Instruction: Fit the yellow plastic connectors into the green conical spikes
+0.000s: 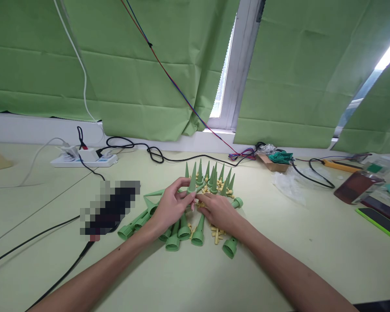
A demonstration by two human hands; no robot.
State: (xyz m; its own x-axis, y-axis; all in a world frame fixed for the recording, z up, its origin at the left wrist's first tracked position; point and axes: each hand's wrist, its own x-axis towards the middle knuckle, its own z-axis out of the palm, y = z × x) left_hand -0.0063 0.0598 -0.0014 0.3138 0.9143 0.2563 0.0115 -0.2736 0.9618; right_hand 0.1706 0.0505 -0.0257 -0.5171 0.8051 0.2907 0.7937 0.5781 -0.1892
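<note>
My left hand (173,204) is closed on a green cone (193,180), which points upward between thumb and fingers. Close beside it, my right hand (218,209) has its fingers bent at the base of that cone; what they hold is hidden. Behind the hands several green cones (214,178) stand upright among small yellow pieces. More green cones (173,240) lie on the table in front and to the left, their round open ends toward me. A few yellow pieces (216,235) lie below my right hand.
A blurred dark object (112,210) lies at the left, with cables. A white power strip (84,159) is at the back left. At the back right are a small cardboard box (273,164) and clear plastic (289,184). A reddish bottle (355,186) and phones (381,225) lie far right.
</note>
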